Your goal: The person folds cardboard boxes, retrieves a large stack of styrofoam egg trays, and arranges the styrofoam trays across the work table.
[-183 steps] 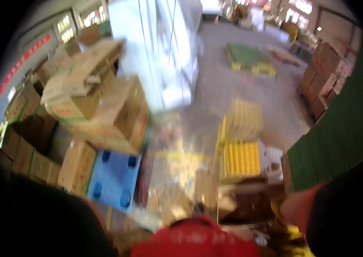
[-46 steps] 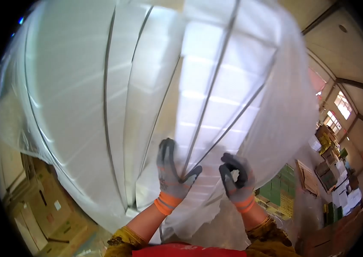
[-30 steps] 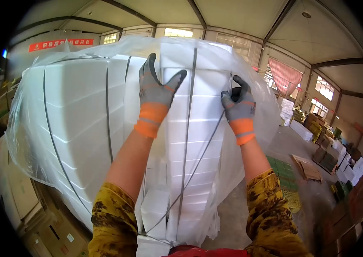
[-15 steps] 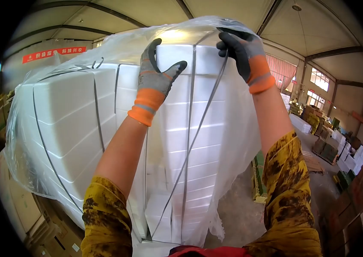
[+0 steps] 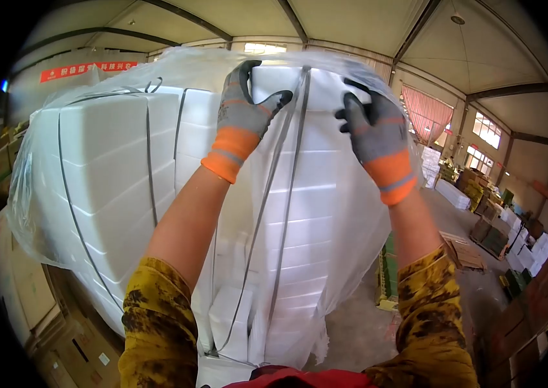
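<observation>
Both of my hands wear grey gloves with dark fingertips and orange cuffs. My left hand is at the upper edge of a tall stack of white foam-like blocks, its thumb and fingers spread apart. A loose grey strap runs from near the stack's top, close to my left thumb, down to its base. Another grey strap lies along the stack's face. My right hand is right of these straps, before the clear plastic film, fingers parted and nothing visible in them.
More strapped white blocks stand at left under the film. Cardboard boxes lie at lower left. A green crate and a wooden pallet are on the floor at right, with stacked goods beyond.
My right hand has let go of the loose strap and moved down. The strap's upper end has shifted left, towards my left thumb. My left hand stays spread near the stack's top.
</observation>
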Motion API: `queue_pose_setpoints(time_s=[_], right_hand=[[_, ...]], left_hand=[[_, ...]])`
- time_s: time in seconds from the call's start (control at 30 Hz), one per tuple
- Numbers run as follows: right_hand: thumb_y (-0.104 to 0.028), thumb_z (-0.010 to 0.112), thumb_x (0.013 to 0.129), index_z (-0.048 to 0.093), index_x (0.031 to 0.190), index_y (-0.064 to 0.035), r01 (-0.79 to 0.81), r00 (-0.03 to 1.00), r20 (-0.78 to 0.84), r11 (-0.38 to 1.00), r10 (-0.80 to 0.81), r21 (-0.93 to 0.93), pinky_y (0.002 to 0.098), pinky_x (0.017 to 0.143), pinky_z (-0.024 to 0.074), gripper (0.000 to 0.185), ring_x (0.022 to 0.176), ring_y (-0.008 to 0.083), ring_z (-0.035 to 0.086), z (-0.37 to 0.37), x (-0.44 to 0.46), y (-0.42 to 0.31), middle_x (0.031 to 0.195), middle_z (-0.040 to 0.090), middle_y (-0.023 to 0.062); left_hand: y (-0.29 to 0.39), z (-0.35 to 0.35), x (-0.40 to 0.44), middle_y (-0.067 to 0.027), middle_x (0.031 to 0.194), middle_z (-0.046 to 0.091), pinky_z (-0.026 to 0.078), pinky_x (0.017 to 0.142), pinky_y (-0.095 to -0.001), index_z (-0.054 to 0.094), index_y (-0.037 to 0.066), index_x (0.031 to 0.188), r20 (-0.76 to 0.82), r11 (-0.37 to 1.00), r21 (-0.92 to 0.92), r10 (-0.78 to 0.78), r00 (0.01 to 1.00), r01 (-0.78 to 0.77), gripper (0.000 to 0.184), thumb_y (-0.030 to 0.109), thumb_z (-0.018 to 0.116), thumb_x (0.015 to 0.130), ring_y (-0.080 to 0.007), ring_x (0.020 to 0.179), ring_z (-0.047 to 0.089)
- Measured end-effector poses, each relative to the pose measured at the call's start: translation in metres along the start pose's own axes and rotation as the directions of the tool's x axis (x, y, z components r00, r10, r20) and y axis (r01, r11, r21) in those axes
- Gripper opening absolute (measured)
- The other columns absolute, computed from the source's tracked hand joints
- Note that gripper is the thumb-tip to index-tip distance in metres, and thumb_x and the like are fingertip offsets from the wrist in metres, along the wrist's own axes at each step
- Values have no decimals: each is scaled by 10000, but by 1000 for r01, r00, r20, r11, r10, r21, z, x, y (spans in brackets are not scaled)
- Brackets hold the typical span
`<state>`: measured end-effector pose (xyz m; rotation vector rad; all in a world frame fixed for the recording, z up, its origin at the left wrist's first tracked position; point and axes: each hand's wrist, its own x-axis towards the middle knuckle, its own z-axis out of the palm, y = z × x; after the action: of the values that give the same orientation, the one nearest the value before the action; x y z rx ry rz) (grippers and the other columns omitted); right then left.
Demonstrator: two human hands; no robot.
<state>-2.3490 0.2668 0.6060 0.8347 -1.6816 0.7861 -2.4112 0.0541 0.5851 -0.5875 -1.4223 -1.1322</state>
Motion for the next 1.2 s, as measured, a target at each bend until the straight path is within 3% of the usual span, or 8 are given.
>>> queue_pose_setpoints(time_s=[0.13, 0.3, 0.43, 0.57, 0.67, 0.8, 1.07, 1.2], right_hand=[[-327, 699, 907, 648, 1129, -55, -394, 918, 110, 911, 382, 124, 365, 639, 523, 355, 663, 219, 662, 0, -51, 22, 807, 677, 113], [-338, 776, 792, 675, 1027, -58, -220, 960, 103, 929, 260, -298, 385, 777, 523, 380, 824, 311, 673, 24, -56, 12, 851, 703, 138], [-276, 719, 851, 665, 982, -26, -329, 943, 77, 938, 322, 107, 362, 724, 537, 288, 776, 263, 691, 31, -37, 15, 851, 715, 137], [-189, 640, 944, 649, 989, 2, -342, 939, 175, 734, 298, 586, 266, 488, 483, 196, 580, 106, 648, 21, -14, 13, 816, 700, 51], [-201, 628, 935, 658, 944, 3, -426, 904, 216, 723, 369, 544, 318, 564, 515, 206, 634, 168, 665, 18, 9, -2, 792, 699, 84], [-287, 608, 900, 693, 871, -26, -91, 991, 110, 991, 80, 97, 383, 722, 524, 276, 759, 294, 658, 22, 38, 12, 806, 691, 139], [-405, 664, 900, 745, 1024, -92, 376, 927, 170, 831, -335, -410, 379, 821, 521, 346, 921, 305, 679, -8, 62, -7, 1002, 729, 129], [-536, 523, 939, 711, 1183, -123, 35, 994, 111, 931, 6, -364, 399, 957, 488, 516, 1089, 341, 643, -39, 72, 38, 1197, 684, 153]], left_hand=[[15, 3, -3, -146, 1248, 576, 474, 949, -334, 472, -14, 1358, 59, 983, -69, -166, 984, 170, 760, 259, 866, 769, -244, 1108, 576], [5, 22, 7, -160, 1161, 614, 471, 896, -316, 509, -67, 1243, 176, 943, 116, -327, 928, 311, 648, 242, 848, 785, -229, 1035, 589], [-8, 40, 7, -138, 1015, 651, 468, 838, -301, 552, -75, 1127, -4, 999, 43, 14, 1000, -14, 503, 217, 814, 813, -221, 869, 602], [14, 32, 9, -173, 1085, 649, 465, 914, -337, 572, -56, 1151, 301, 936, 347, -59, 952, -51, 467, 210, 783, 830, -283, 933, 615], [18, 31, 11, -204, 1170, 628, 461, 968, -382, 593, -26, 1195, 472, 764, 566, 7, 881, -309, 496, 271, 753, 832, -356, 1055, 597], [11, 41, 9, -216, 1167, 629, 472, 969, -436, 624, 6, 1209, 148, 963, 191, 165, 975, -192, 531, 370, 718, 834, -422, 1100, 577], [9, 40, 13, -174, 1227, 607, 483, 973, -415, 604, 62, 1257, 56, 971, 123, 202, 978, -207, 551, 293, 780, 788, -362, 1140, 581], [15, 29, 11, -130, 1225, 608, 474, 996, -379, 604, 76, 1273, 20, 965, 20, 261, 965, -261, 589, 246, 839, 761, -292, 1148, 587]])
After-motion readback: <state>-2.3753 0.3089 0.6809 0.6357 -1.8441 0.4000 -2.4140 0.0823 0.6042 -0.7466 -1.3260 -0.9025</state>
